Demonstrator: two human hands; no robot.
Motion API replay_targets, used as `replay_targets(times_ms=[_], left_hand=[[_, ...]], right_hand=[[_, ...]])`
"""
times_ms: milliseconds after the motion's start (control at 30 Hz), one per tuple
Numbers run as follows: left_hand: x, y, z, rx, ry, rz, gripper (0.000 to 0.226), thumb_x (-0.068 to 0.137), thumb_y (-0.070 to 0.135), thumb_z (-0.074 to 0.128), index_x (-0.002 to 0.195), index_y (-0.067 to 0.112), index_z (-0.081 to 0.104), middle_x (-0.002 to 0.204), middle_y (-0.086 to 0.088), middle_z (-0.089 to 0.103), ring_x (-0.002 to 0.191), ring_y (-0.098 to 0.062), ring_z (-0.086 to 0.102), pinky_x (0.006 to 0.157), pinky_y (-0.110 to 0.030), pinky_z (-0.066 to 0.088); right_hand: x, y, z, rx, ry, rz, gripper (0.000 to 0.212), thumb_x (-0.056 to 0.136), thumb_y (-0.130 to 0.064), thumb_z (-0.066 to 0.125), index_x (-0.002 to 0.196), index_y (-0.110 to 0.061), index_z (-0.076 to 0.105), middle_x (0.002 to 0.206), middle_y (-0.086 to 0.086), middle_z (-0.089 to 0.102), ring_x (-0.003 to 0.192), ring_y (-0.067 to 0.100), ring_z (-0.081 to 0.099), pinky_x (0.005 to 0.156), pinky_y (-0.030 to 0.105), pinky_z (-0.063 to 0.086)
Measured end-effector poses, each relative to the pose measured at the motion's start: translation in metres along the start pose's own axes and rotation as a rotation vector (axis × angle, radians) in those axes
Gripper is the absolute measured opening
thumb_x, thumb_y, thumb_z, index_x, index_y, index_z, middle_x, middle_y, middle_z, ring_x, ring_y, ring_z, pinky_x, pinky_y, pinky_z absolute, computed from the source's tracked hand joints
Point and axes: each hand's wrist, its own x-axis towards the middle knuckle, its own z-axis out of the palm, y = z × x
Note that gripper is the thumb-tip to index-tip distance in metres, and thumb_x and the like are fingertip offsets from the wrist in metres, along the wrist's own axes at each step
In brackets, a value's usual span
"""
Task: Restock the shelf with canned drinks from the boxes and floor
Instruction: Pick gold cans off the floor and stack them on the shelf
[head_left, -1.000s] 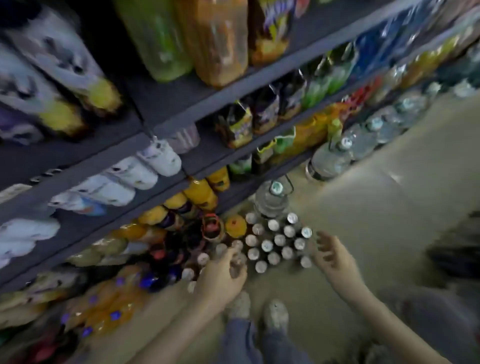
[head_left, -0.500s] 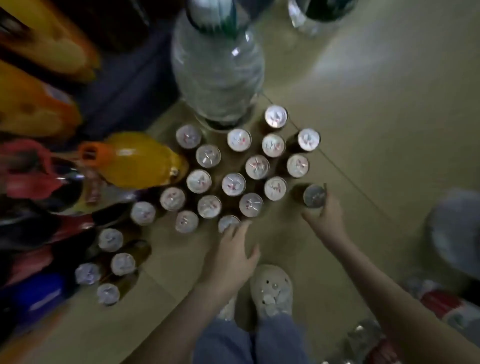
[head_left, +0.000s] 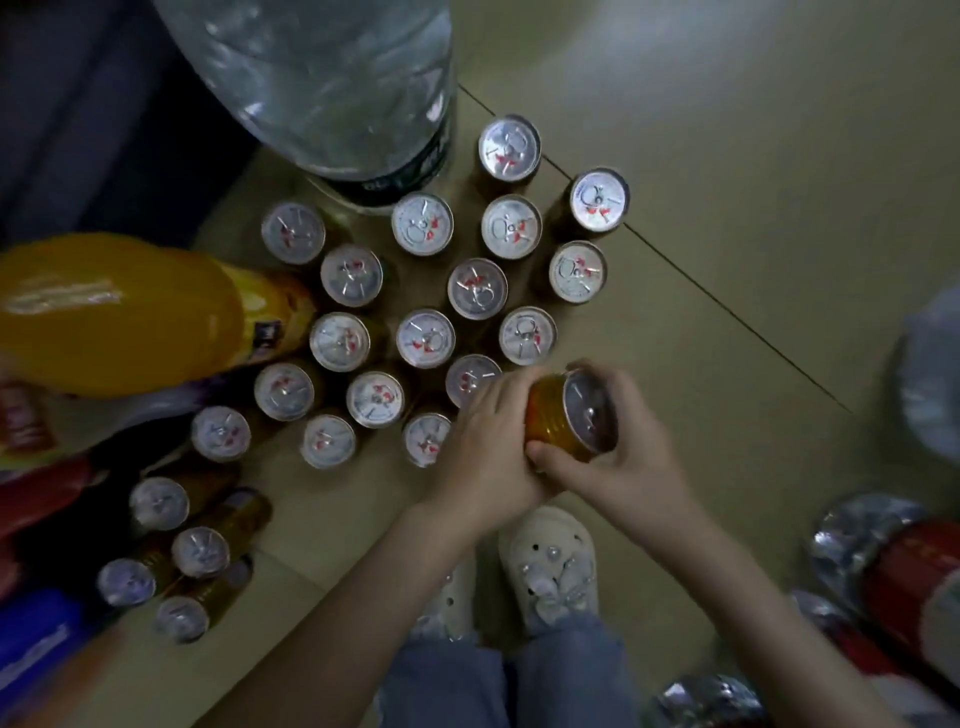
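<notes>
Closest in, blue jeans (head_left: 566, 675) and white clogs (head_left: 550, 561) stand on the beige floor (head_left: 753, 182). Just past them the left hand (head_left: 483, 452) and right hand (head_left: 628, 462) both grip one amber can (head_left: 566, 415), held tilted at the near right edge of the group, fingers curled round its side and rim. Beyond the hands, a cluster of upright cans (head_left: 426, 338) sits on the floor, silver tops up. To its left lies an orange bottle (head_left: 119, 312). Farthest, a large clear water bottle (head_left: 332, 88) stands just behind the cluster.
</notes>
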Motion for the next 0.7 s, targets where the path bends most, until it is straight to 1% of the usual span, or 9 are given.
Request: replay_targets(times_ms=[67, 133, 167, 267, 367, 467, 567, 633, 700], left_hand=[[-0.005, 0.002, -0.012, -0.16, 0.046, -0.129, 0.07, 0.063, 0.037, 0.081, 0.121, 0.038, 0.043, 0.108, 0.02, 0.056, 0.097, -0.001, 0.054, 0.08, -0.02, 0.044], [-0.011, -0.007, -0.024, -0.368, 0.122, -0.245, 0.062, 0.059, 0.043, 0.083, 0.109, 0.044, 0.047, 0.099, 0.023, 0.061, 0.09, 0.005, 0.059, 0.082, -0.019, 0.048], [-0.013, -0.012, -0.029, -0.443, 0.149, -0.281, 0.06, 0.06, 0.041, 0.084, 0.108, 0.044, 0.049, 0.099, 0.022, 0.062, 0.089, 0.007, 0.06, 0.082, -0.021, 0.049], [-0.019, -0.029, -0.047, -0.565, 0.202, -0.328, 0.055, 0.066, 0.027, 0.085, 0.109, 0.037, 0.053, 0.1, 0.017, 0.063, 0.085, 0.013, 0.059, 0.071, -0.009, 0.046], [-0.029, -0.047, -0.054, -0.638, 0.241, -0.362, 0.08, 0.05, 0.045, 0.089, 0.121, 0.03, 0.054, 0.106, 0.011, 0.066, 0.092, 0.005, 0.062, 0.074, -0.013, 0.049], [-0.041, -0.059, -0.054, -0.722, 0.246, -0.412, 0.084, 0.044, 0.051, 0.079, 0.122, 0.028, 0.056, 0.107, 0.008, 0.068, 0.098, -0.006, 0.065, 0.081, -0.025, 0.053], [-0.056, -0.059, -0.057, -0.78, 0.226, -0.418, 0.072, 0.045, 0.044, 0.082, 0.112, 0.029, 0.059, 0.1, 0.01, 0.071, 0.093, -0.003, 0.067, 0.073, -0.019, 0.053], [-0.064, -0.054, -0.062, -0.824, 0.201, -0.417, 0.064, 0.05, 0.032, 0.091, 0.105, 0.029, 0.059, 0.092, 0.014, 0.072, 0.087, -0.001, 0.067, 0.068, -0.015, 0.052], [-0.073, -0.047, -0.069, -0.87, 0.173, -0.403, 0.054, 0.055, 0.027, 0.081, 0.104, 0.027, 0.059, 0.086, 0.015, 0.072, 0.084, -0.001, 0.068, 0.067, -0.014, 0.052]], right_hand=[[0.005, -0.005, -0.002, 0.245, -0.052, -0.018, 0.053, 0.072, -0.03, 0.068, 0.122, -0.029, 0.048, 0.11, -0.011, 0.06, 0.095, -0.003, 0.06, 0.082, 0.015, 0.048], [0.023, 0.01, -0.005, 0.243, 0.038, -0.065, 0.042, 0.084, -0.03, 0.05, 0.126, -0.032, 0.047, 0.114, -0.002, 0.059, 0.099, 0.01, 0.059, 0.084, 0.027, 0.051], [0.035, 0.02, -0.006, 0.11, 0.079, -0.087, 0.044, 0.086, -0.027, 0.046, 0.129, -0.035, 0.045, 0.118, -0.004, 0.056, 0.106, 0.013, 0.054, 0.089, 0.031, 0.048], [0.069, 0.059, 0.009, -0.386, -0.014, -0.179, 0.077, 0.077, -0.003, 0.053, 0.143, -0.033, 0.029, 0.138, 0.007, 0.04, 0.125, 0.026, 0.037, 0.104, 0.032, 0.028], [0.091, 0.087, 0.035, -0.577, -0.117, -0.199, 0.098, 0.069, 0.004, 0.063, 0.148, -0.034, 0.017, 0.147, 0.016, 0.023, 0.129, 0.036, 0.031, 0.107, 0.034, 0.028], [0.101, 0.097, 0.053, -0.477, 0.025, -0.254, 0.094, 0.064, 0.006, 0.067, 0.139, -0.024, 0.021, 0.141, 0.023, 0.032, 0.125, 0.041, 0.039, 0.106, 0.043, 0.036], [0.111, 0.1, 0.061, -0.381, 0.149, -0.314, 0.07, 0.066, -0.002, 0.066, 0.128, -0.005, 0.035, 0.124, 0.033, 0.046, 0.112, 0.05, 0.048, 0.1, 0.04, 0.034], [0.113, 0.095, 0.062, -0.294, 0.203, -0.281, 0.064, 0.068, -0.013, 0.065, 0.123, 0.007, 0.04, 0.114, 0.03, 0.051, 0.105, 0.044, 0.053, 0.094, 0.041, 0.039], [0.113, 0.081, 0.058, -0.191, 0.258, -0.23, 0.064, 0.066, -0.016, 0.075, 0.118, 0.005, 0.044, 0.106, 0.013, 0.053, 0.096, 0.023, 0.054, 0.086, 0.036, 0.045]])
